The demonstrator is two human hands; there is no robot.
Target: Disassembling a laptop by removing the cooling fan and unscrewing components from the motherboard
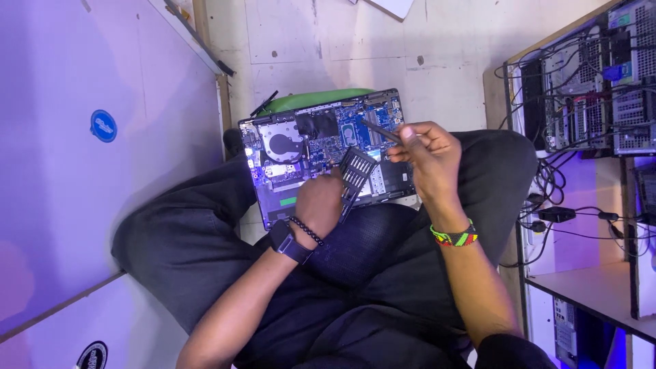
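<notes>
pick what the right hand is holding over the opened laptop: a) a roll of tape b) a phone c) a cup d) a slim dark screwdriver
d: the right hand pinches a slim dark screwdriver whose tip points down at the circuit board of the opened laptop, which rests on the person's lap, while the left hand rests by the black bit holder.

repair workshop: shelved computer chassis [594, 82]
</notes>
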